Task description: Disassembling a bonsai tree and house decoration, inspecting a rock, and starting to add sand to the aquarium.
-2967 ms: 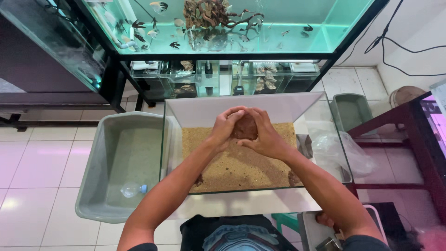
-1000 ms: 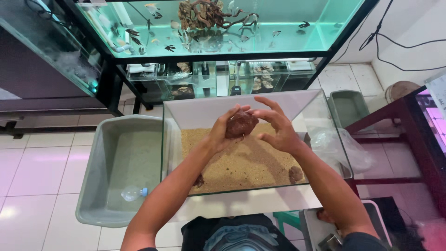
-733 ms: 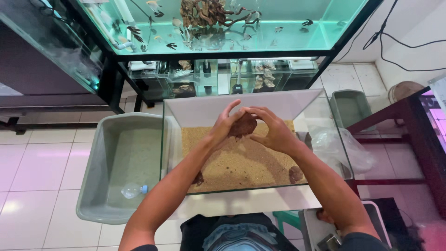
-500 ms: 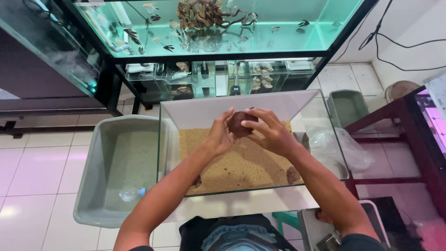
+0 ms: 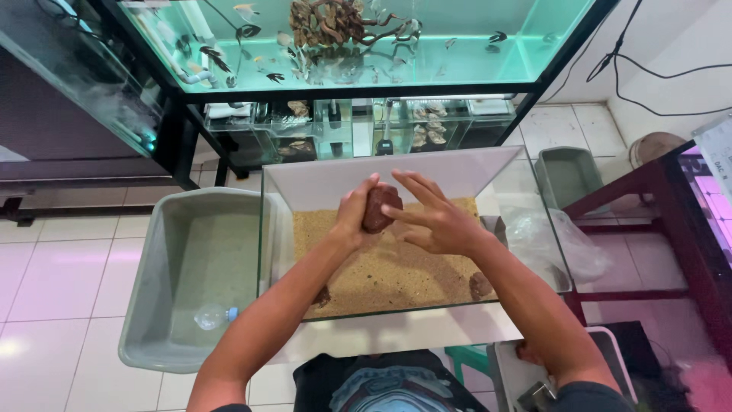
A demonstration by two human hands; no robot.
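Nearest to us, our two forearms reach forward over the near wall of a small glass tank (image 5: pixel 284 252) floored with tan sand (image 5: pixel 396 267). Two small dark stones lie on that sand close to the near wall, one at the left (image 5: pixel 322 296) and one at the right (image 5: pixel 480 284). Above the sand, in the tank's middle, our left hand (image 5: pixel 355 215) has its grip closed around the left side of a reddish-brown rock (image 5: pixel 379 207), thumb up beside it and fingers curled behind. Our right hand (image 5: pixel 431 221) lies flat against the rock's right face, fingers spread apart and only touching, not clasping. The rock is held clear of the sand, between the two palms. To the left, on the tiled floor, sits a grey plastic tub (image 5: pixel 145 305) with a small clear bottle (image 5: pixel 213 316) lying inside. Farther back, a big lit aquarium (image 5: pixel 457 57) holds driftwood (image 5: pixel 335 19) and dark fish.
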